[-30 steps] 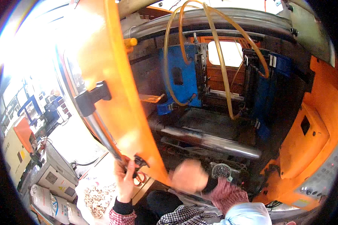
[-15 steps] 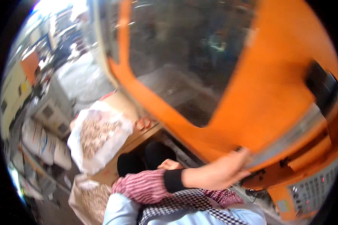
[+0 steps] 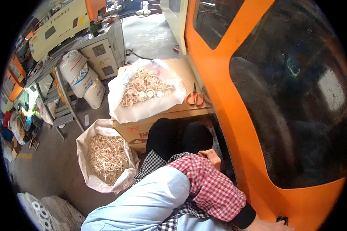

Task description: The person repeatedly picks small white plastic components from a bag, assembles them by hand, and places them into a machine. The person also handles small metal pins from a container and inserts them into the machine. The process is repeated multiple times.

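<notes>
My left arm, in a red-checked sleeve with a black cuff, crosses my body to the lower right. My left hand (image 3: 272, 225) is at the black handle (image 3: 282, 220) of an orange machine door (image 3: 245, 154), its fingers closed there and partly cut off by the picture's edge. My right hand (image 3: 211, 157) rests by my knee, mostly behind the left sleeve. Its fingers are curled, and whatever they may hold is hidden. Ahead, a white bag (image 3: 121, 111) of pale round plastic parts lies on a cardboard box (image 3: 137, 133). Red-handled scissors (image 3: 194, 98) lie on the box.
An open white sack (image 3: 85, 161) of thin pale plastic scraps stands left of the box. Beyond are stacked white sacks (image 3: 83, 79), a metal step ladder (image 3: 65, 104) and a grey cabinet (image 3: 100, 57). More bagged material (image 3: 58, 210) sits at the lower left.
The view has swung so that the box, bag and sack appear farther right, and the door's handle lower. My left hand stays at the handle; my right hand remains by my knee.
</notes>
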`<state>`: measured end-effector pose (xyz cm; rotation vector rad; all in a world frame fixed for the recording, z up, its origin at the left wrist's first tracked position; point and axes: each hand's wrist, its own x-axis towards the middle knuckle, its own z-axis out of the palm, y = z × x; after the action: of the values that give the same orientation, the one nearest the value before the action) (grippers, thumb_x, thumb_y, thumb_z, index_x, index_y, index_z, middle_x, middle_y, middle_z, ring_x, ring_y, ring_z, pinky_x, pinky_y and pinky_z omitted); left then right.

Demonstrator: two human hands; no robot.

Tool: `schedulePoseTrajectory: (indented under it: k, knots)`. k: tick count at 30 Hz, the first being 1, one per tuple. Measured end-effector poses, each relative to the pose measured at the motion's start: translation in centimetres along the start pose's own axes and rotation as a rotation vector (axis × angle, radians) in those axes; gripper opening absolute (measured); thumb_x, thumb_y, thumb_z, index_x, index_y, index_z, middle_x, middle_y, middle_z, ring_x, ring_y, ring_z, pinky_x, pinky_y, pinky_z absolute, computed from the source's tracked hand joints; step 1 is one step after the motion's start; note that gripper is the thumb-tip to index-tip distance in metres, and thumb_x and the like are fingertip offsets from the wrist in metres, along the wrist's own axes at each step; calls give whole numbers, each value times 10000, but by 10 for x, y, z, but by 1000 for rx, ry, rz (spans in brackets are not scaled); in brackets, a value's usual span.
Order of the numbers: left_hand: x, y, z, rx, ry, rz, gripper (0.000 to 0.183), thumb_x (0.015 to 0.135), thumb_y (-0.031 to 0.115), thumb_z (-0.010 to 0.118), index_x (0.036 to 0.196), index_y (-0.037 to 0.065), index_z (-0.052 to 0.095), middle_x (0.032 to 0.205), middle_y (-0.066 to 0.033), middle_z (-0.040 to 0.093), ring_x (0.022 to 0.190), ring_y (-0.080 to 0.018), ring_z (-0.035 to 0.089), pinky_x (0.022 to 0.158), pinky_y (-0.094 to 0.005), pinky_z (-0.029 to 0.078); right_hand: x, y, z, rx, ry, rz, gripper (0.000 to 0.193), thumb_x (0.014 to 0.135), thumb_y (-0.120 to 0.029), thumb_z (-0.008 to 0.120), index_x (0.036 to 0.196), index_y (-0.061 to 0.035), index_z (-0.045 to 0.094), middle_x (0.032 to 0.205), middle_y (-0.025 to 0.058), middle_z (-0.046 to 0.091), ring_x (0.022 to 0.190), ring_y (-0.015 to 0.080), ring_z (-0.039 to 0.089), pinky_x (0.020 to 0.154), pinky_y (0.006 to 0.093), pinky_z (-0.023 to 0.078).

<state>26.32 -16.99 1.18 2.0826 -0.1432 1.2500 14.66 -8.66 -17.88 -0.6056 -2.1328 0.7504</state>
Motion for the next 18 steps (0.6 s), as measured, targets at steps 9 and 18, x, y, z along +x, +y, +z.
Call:
schedulePoseTrajectory:
  k: [9, 18]
  knots:
    - [-6, 2, -3, 35, 179, 139, 530, 890, 351, 508, 1163, -80, 362, 998, -268, 489, 939, -408, 501, 774, -487, 419, 68, 6, 46, 6, -13, -57, 169, 739, -41, 697, 750, -23, 529, 676, 92, 529, 544, 216, 544, 503, 303, 441]
    - [-254, 73, -212, 471, 1159, -816, 154, 888, 89, 536, 981, -33, 559, 875, -94, 602, 814, -144, 577, 727, -257, 471, 210, 52, 196, -76, -261, -156, 191, 807, -171, 603, 915, -14, 612, 905, 167, 599, 808, 352, 585, 688, 410, 462]
